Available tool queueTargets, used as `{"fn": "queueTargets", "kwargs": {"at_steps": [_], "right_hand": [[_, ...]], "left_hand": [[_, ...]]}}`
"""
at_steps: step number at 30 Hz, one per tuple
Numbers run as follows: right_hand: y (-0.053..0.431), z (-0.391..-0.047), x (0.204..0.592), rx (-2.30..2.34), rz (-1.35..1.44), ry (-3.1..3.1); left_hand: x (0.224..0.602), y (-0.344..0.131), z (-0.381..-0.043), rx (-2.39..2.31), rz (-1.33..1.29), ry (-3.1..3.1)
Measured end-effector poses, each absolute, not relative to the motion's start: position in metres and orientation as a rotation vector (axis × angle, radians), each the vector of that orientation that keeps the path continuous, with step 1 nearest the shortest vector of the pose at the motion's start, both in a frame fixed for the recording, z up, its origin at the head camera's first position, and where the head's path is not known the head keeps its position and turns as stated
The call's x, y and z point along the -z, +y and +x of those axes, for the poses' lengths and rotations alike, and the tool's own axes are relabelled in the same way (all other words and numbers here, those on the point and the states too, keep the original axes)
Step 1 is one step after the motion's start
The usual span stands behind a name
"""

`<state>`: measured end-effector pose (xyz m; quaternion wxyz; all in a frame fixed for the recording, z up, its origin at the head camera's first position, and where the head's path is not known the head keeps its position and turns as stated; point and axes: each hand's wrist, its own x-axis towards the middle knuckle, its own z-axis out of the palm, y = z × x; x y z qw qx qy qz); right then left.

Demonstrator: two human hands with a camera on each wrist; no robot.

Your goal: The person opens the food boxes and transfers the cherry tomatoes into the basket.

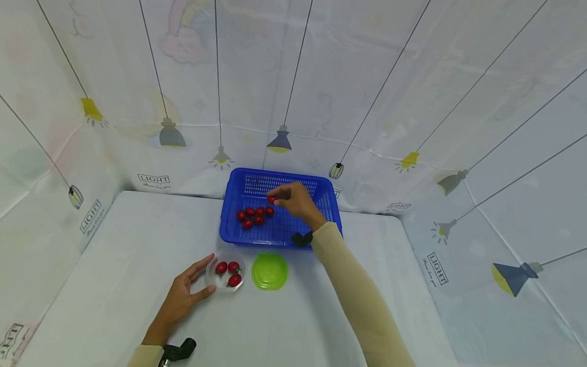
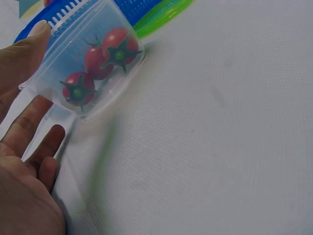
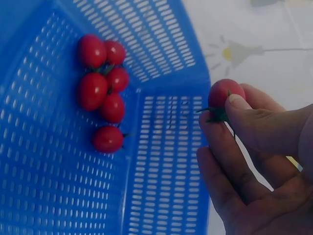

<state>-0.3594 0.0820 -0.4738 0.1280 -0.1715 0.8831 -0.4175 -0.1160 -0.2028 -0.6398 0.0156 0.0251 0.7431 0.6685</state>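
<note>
A cherry tomato with a green stem is pinched between the thumb and fingers of my right hand, above the blue basket. Several more cherry tomatoes lie together on the basket's bottom, left of that hand in the head view. My left hand holds a clear plastic container from its left side, thumb and fingers spread round the rim. Inside it rest three tomatoes. The container stands on the white table.
A green lid lies flat on the white-covered table, between the container and the basket's front. Behind the table hangs a white sheet printed with lamps, and it runs along both sides too.
</note>
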Motion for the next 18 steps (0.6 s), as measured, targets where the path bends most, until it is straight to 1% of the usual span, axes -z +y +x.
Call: {"fn": "queueTargets", "kwargs": {"at_steps": [18], "right_hand": [[0.081, -0.395, 0.501, 1.025, -0.559, 2.485]], "left_hand": [[0.643, -0.202, -0.117, -2.077, 0.065, 2.316]]}}
